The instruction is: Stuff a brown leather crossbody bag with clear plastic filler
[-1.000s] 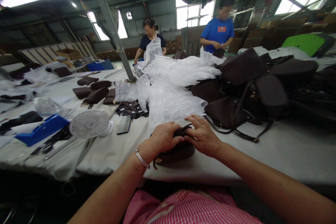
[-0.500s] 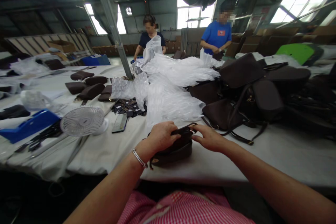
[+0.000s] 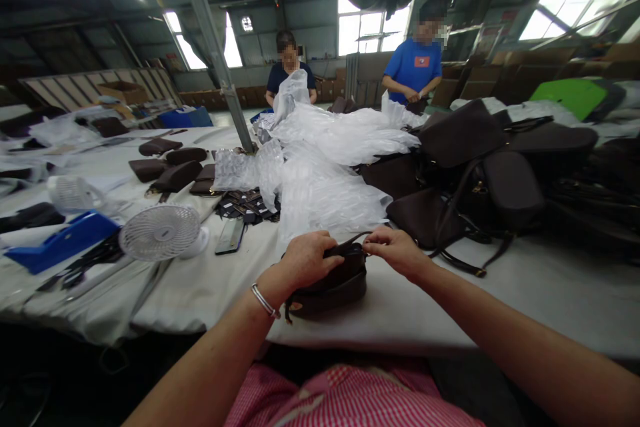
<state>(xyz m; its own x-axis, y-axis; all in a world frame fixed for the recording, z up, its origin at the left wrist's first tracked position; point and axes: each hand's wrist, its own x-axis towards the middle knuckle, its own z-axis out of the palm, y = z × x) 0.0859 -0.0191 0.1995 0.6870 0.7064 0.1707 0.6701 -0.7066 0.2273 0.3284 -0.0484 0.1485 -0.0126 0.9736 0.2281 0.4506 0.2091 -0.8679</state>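
A dark brown bag (image 3: 333,293) rests upright at the table's front edge, below the white plastic. My left hand (image 3: 307,259) grips its top from the left side, fingers closed over the upper edge; a silver bangle is on that wrist. At the bag's right top corner my right hand (image 3: 393,248) pinches the end of the dark strap (image 3: 356,239), which arches up between the two hands. The fingertips hide the exact spot where strap and bag meet.
Behind the bag lies a heap of white plastic bags (image 3: 330,193). More brown bags (image 3: 463,133) are piled right. Left are a phone (image 3: 230,236), a white fan (image 3: 160,232), a blue holder (image 3: 63,240) and brown pouches (image 3: 177,177). A metal post (image 3: 215,47) and two people stand beyond.
My right hand's spread thumb and fingers have closed together at the bag's right top corner, and the strap there has risen slightly. My left hand has hardly moved.
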